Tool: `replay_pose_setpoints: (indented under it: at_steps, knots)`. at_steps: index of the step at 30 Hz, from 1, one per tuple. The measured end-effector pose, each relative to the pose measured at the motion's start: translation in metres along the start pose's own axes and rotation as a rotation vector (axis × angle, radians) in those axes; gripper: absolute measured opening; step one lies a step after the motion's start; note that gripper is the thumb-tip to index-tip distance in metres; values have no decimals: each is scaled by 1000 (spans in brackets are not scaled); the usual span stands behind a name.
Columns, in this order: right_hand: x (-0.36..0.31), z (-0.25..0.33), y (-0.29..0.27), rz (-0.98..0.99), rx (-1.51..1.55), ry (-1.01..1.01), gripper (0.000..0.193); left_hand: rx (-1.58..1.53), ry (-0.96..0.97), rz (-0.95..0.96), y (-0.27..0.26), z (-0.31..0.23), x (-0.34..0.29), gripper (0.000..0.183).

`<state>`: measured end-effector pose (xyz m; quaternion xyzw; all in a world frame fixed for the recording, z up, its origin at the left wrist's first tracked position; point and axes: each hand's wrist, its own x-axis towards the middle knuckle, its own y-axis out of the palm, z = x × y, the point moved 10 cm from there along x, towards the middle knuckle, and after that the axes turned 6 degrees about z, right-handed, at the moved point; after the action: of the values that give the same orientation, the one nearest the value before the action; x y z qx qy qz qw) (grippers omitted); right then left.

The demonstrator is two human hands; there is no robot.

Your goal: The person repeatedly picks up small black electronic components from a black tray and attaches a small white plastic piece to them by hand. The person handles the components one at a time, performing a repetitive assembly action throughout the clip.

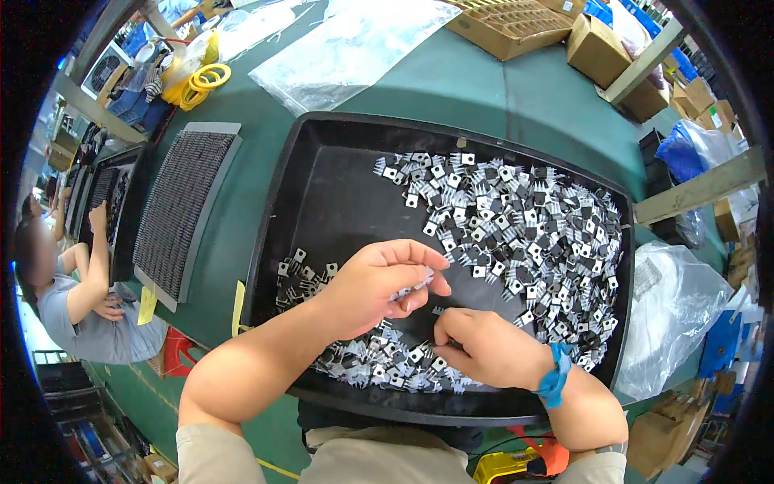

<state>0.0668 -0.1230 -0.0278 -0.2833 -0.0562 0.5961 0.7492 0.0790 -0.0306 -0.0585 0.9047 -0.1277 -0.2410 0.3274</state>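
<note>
Over a large black tray (343,181), my left hand (367,286) is half curled, with several small transistors (421,282) held in its bent fingers. My right hand (492,347) is low over the tray, thumb and forefinger pinched close together. A transistor's leads (438,310) show at those fingertips; the rest is hidden. A wide heap of loose transistors (524,226), black bodies with silver holed tabs and thin legs, fills the tray's right side. More transistors (387,363) lie along the near edge, and a smaller cluster (300,278) sits left of my left hand.
Left of the tray a grey rack (185,206) carries dense rows of dark parts. Beyond it a co-worker (89,298) works at another tray. Clear plastic sheets (347,56), yellow rings (205,81) and cardboard boxes (597,48) are at the back; a clear bag (673,315) lies right.
</note>
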Motion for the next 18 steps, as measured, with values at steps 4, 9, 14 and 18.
replay_pose_setpoints:
  at_steps: [4, 9, 14, 18]
  knots:
    - [-4, 23, -24, -159, 215, -108, 9, 2, 40, -2, 1, -3, 0, 20]
    - [-23, 3, -50, -488, 506, 36, 8, 66, 66, 33, 5, -4, -3, 19]
    - [-33, 9, -69, -724, 241, -61, 11, 88, 27, 8, 2, 1, -1, 22]
    - [-32, 21, -71, -710, 91, -67, 15, 112, 10, 18, 5, 2, -1, 26]
